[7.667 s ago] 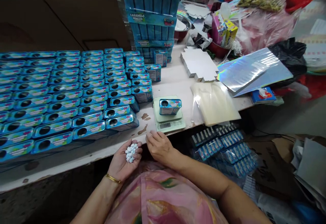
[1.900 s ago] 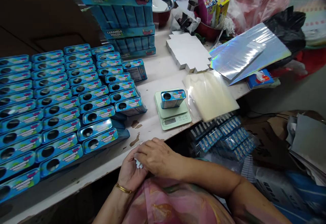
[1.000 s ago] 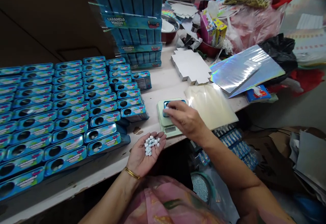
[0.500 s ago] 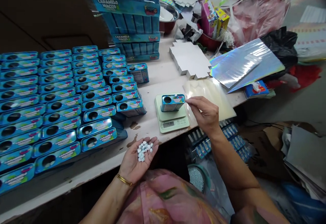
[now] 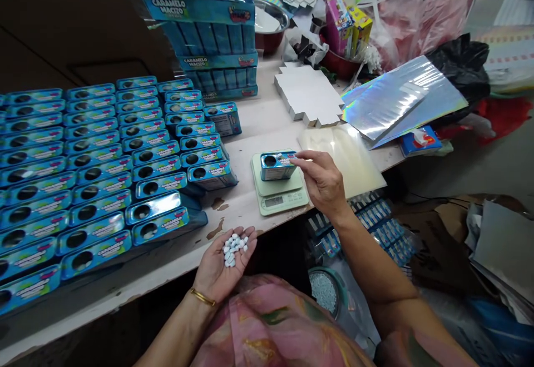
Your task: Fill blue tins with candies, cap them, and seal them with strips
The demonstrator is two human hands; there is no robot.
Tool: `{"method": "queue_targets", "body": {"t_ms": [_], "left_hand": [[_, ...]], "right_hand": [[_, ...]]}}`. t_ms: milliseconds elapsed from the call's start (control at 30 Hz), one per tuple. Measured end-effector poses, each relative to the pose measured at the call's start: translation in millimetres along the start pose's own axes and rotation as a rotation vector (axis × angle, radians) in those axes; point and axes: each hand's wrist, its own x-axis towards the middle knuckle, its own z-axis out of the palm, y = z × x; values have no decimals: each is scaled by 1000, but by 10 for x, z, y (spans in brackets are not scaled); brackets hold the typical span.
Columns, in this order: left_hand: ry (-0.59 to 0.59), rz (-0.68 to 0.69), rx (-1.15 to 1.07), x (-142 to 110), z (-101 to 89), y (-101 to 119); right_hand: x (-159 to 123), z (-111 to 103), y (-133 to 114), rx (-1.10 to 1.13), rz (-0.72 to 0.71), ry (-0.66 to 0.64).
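Observation:
My left hand (image 5: 221,264) lies palm up at the table's front edge, cupping a small heap of white candies (image 5: 233,248). A blue tin (image 5: 277,165) with a round hole in its top stands on a pale green scale (image 5: 278,192). My right hand (image 5: 323,180) is at the tin's right end, thumb and forefinger pinched together at its top corner; whether a candy is between them I cannot make out.
Several rows of identical blue tins (image 5: 100,161) fill the table's left side. Stacked blue cartons (image 5: 208,28) stand behind. White card blanks (image 5: 311,94), holographic sheets (image 5: 400,100) and clear bags (image 5: 346,158) lie right. A bowl of candies (image 5: 325,292) sits below the table.
My right hand went from my left palm to the tin on the scale, drew back a little, and now pinches at the tin's right top corner. The left hand keeps its candies.

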Motion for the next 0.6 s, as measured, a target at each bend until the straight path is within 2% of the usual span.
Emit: {"method": "queue_targets", "body": {"t_ms": [133, 300, 500, 600], "left_hand": [[-11, 13, -22, -7, -29, 3], [1, 23, -19, -8, -38, 2], [-10, 25, -8, -12, -29, 12], [-17, 31, -17, -45, -53, 41]], "right_hand": [[81, 107, -4, -126, 1, -30], [148, 203, -97, -261, 3, -161], [253, 184, -87, -201, 0, -144], [256, 131, 18, -166, -27, -220]]}}
